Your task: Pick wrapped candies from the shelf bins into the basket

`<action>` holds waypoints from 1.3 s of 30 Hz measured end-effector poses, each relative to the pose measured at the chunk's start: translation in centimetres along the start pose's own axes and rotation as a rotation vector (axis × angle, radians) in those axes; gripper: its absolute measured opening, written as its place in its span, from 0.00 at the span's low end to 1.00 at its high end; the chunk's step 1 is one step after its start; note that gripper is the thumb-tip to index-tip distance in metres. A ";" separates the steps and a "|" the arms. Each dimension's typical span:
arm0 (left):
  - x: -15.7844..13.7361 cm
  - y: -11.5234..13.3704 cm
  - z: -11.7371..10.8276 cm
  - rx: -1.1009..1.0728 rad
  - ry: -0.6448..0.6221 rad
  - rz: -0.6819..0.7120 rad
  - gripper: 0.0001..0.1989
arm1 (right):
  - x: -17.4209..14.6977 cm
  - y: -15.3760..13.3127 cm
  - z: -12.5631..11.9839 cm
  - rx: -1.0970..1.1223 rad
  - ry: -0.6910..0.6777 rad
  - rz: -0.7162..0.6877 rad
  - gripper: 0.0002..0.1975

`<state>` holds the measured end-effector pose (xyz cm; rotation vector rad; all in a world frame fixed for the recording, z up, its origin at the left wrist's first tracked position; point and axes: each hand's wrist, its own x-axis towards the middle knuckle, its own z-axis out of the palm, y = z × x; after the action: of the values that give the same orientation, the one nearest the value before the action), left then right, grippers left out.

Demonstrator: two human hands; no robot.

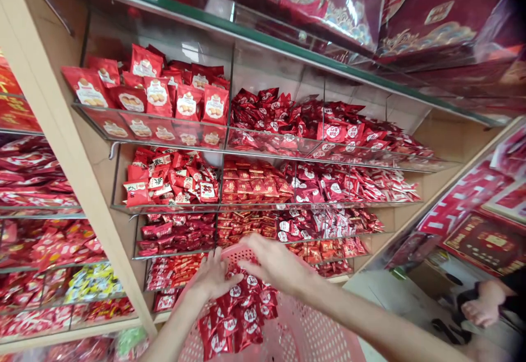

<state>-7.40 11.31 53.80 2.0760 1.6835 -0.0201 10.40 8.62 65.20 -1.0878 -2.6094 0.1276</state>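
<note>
A pink perforated plastic basket point(324, 329) stands low in front of me. Dark red candy packets point(234, 318) with white round labels lie in a heap inside it. My left hand point(213, 277) is over the basket's left side, fingers apart, thumb pointing toward the packets. From the right, my right hand point(275, 263) reaches over the far part of the basket. Its fingers stretch forward with the thumb apart, just above or touching the packets; I cannot tell which. Neither hand visibly grips anything.
Glass-fronted shelves rise ahead, holding red snack packets point(158, 93), dark red packets point(267, 113) and gold-red packets point(250, 178). A wooden post point(82, 187) divides off more shelves with yellow packets point(94, 282). At lower right, another person's hand point(482, 307) appears beside red boxes point(489, 241).
</note>
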 end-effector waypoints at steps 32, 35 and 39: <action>-0.5 0.1 -0.4 0.008 0.054 0.043 0.43 | 19.4 4.5 -20.6 -0.336 0.078 0.717 0.26; -0.5 0.1 -0.4 0.005 0.048 0.036 0.43 | 18.4 4.0 -21.5 -0.267 0.033 0.707 0.21; -0.6 0.3 -0.5 0.016 0.019 0.023 0.43 | 16.8 4.2 -22.8 -0.050 0.012 0.733 0.14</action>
<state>-7.44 10.91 54.53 2.1137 1.6758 -0.0069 9.29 22.61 90.15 -1.9962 -2.0809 0.2114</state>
